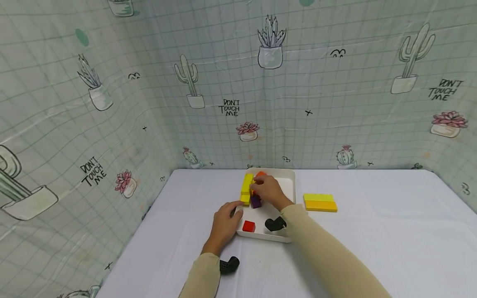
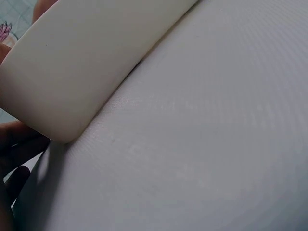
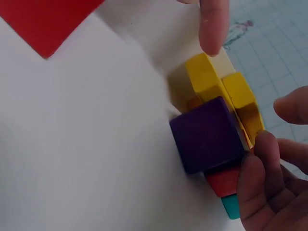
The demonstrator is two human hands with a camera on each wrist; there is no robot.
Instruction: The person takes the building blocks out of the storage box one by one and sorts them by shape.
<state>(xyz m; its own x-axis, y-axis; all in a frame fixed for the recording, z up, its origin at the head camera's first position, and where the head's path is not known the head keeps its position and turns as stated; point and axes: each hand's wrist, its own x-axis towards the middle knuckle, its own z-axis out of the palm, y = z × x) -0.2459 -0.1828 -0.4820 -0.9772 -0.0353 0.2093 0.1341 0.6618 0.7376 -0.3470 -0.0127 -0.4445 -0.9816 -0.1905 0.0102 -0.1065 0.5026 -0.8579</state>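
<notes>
A shallow white tray (image 1: 266, 236) stands on the table. My left hand (image 1: 225, 221) grips its left side, with fingers over the rim and others outside the wall (image 2: 91, 62). One left fingertip (image 3: 213, 36) is right by a yellow block (image 3: 204, 74). My right hand (image 1: 269, 189) reaches over the tray with bent fingers at a cluster of blocks along its left wall. Yellow blocks (image 1: 246, 184), a purple block (image 3: 207, 137), a red block (image 3: 226, 182) and a teal block (image 3: 231, 207) show there. I cannot tell whether the right fingers pinch a block.
A separate red block (image 1: 249, 226) lies at the tray's near left corner. Right of the tray, a yellow bar (image 1: 318, 197) and an orange bar (image 1: 320, 206) lie side by side. Cactus-print cloth (image 1: 298, 91) hangs behind the table. Black devices (image 1: 275, 224) sit at both wrists.
</notes>
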